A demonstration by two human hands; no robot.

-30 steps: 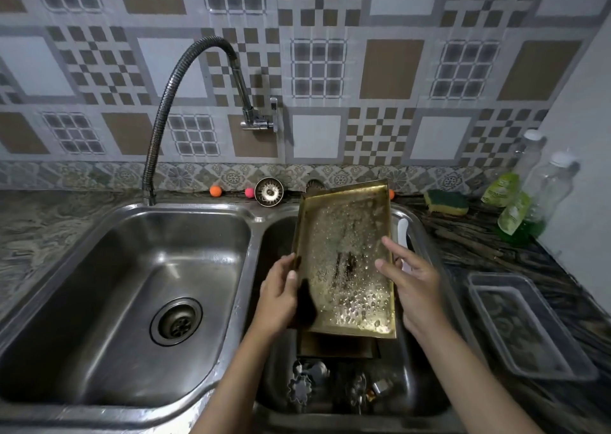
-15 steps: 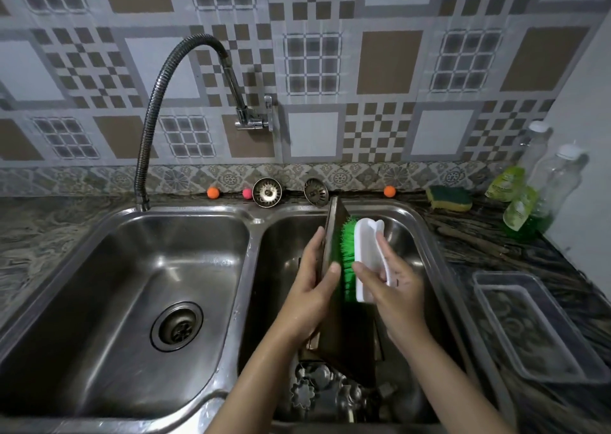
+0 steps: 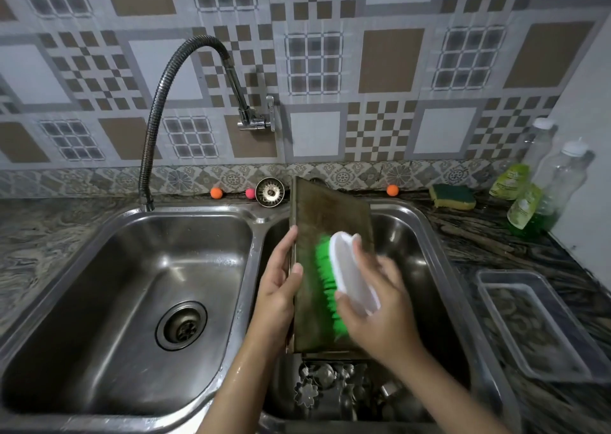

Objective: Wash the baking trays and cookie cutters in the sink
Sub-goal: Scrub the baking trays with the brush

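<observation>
Over the right basin of the double stainless-steel sink point(image 3: 429, 245): a dark, tarnished rectangular metal baking tray point(image 3: 325, 215) stands on end, tilted. Left hand point(image 3: 279, 288) grips its left edge, thumb on the front face, fingers wrapped behind. Right hand point(image 3: 380, 304) clasps a white-backed scrubbing brush with green bristles point(image 3: 347, 278), bristles pressed against the tray face (hand slightly blurred). Below the tray, on the basin floor, lie small metal cookie cutters point(image 3: 309, 392), one flower-shaped. Clear plastic container point(image 3: 535, 327) sits on the counter to the right.
</observation>
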